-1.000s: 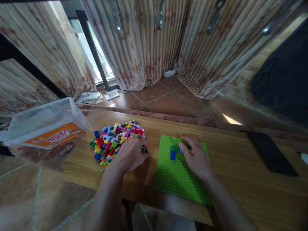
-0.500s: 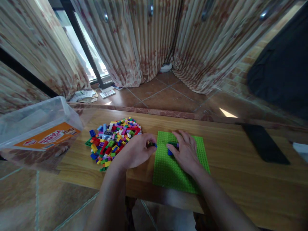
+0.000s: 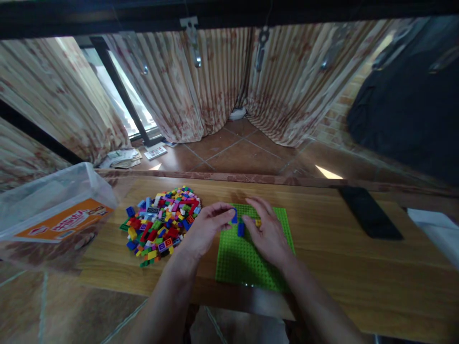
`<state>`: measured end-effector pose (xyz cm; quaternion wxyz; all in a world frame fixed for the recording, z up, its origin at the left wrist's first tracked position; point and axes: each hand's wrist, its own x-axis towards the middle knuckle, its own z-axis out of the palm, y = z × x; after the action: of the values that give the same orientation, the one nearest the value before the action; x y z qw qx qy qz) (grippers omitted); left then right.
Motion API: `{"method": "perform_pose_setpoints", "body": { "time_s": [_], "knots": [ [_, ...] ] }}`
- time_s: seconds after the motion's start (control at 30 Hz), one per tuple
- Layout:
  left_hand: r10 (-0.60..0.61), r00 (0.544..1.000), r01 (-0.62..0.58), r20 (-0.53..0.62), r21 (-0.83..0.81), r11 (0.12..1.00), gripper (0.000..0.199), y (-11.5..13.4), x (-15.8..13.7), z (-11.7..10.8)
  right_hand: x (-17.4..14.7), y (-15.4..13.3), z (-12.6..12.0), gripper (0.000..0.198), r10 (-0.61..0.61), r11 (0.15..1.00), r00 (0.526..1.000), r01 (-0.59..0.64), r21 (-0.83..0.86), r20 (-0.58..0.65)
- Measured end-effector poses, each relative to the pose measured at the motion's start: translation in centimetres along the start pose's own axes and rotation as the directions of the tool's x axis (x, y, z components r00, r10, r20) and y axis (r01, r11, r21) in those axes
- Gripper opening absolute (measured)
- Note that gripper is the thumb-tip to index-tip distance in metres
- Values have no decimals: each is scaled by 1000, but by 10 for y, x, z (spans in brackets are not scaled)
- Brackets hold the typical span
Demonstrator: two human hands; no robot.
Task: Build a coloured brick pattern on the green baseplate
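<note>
A blue brick with a curved top [image 3: 234, 216] is pinched between the thumb and fingers of my left hand [image 3: 210, 224], above the left edge of a green studded baseplate [image 3: 238, 265]. Another blue brick [image 3: 241, 230] sits on the plate, just left of my right thumb. My right hand [image 3: 268, 234] rests over the plate with thumb and fingers apart. A small yellow brick [image 3: 258, 222] shows between them, and whatever lies under the palm is hidden.
A heap of loose coloured bricks [image 3: 161, 224] lies left of the plate on the wooden table [image 3: 333, 267]. A clear plastic box with an orange label [image 3: 64, 224] stands at the far left. At the right lie a black phone-like slab [image 3: 371, 212] and white paper [image 3: 433, 231].
The camera view has tilted up. My left hand now shows the blue brick more plainly at its fingertips. My right hand has uncovered the blue and yellow bricks on the plate.
</note>
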<state>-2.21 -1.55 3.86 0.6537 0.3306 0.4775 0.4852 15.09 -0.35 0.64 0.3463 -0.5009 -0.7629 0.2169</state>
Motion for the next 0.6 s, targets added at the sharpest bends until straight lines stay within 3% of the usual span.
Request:
{"method": "perform_pose_setpoints", "body": {
  "time_s": [0.1,0.2,0.4,0.6],
  "knots": [
    [-42,999,42,3,-77,996,36,0,1,4,-1,-6,-11,42,-119,981,990,105,163,76],
    [-49,998,53,42,-110,993,37,-2,3,7,-2,-9,-12,43,-140,966,985,113,231,104],
    [-63,994,74,86,-137,988,37,-7,3,9,-1,-10,-10,31,-62,944,997,43,327,47],
    [-76,996,85,50,-217,972,39,-6,2,13,-3,-13,-9,25,49,904,998,-28,427,-39]
  ]
}}
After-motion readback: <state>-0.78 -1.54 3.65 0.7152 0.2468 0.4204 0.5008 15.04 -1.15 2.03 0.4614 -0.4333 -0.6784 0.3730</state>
